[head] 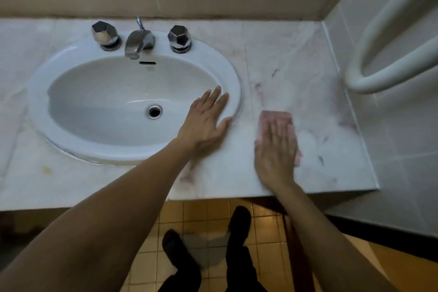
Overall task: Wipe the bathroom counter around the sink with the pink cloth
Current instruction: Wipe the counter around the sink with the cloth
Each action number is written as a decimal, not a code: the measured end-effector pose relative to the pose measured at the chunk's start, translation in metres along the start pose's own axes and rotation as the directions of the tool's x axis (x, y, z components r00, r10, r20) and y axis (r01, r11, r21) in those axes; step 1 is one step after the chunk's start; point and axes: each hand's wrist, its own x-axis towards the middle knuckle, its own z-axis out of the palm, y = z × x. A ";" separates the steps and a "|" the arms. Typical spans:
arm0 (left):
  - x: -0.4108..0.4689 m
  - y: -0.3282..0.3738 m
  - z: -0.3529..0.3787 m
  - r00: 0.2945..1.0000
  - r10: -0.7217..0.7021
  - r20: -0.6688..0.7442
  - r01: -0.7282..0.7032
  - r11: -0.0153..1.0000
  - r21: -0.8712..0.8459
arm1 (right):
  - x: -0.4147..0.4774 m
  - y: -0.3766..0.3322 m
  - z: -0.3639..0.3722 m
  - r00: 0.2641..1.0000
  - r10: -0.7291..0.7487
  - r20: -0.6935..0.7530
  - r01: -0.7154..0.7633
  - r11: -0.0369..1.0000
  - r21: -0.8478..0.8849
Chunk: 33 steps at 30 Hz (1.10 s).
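Observation:
A pale marble counter surrounds a white oval sink. The pink cloth lies flat on the counter to the right of the sink, blurred with motion. My right hand presses flat on the cloth with straight fingers and covers most of it. My left hand rests flat, fingers straight, on the sink's right rim and the counter beside it.
A metal spout and two faceted chrome knobs stand at the back of the sink. A tiled wall with a white curved rail bounds the counter on the right. My feet stand on yellow floor tiles below.

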 end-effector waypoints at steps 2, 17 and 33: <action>-0.011 -0.003 -0.009 1.000 0.008 -0.030 -0.010 0.998 -0.066 | -0.061 -0.026 0.008 0.964 -0.238 0.120 0.238 0.971 0.012; -0.286 -0.151 -0.080 0.827 -0.447 -0.340 0.424 0.894 -0.144 | -0.100 -0.088 0.026 0.993 0.112 0.041 -0.114 0.993 0.044; -0.373 -0.194 -0.046 0.855 -0.512 -0.086 0.519 0.849 0.100 | -0.148 -0.211 0.053 0.923 -0.324 0.206 0.310 0.946 0.096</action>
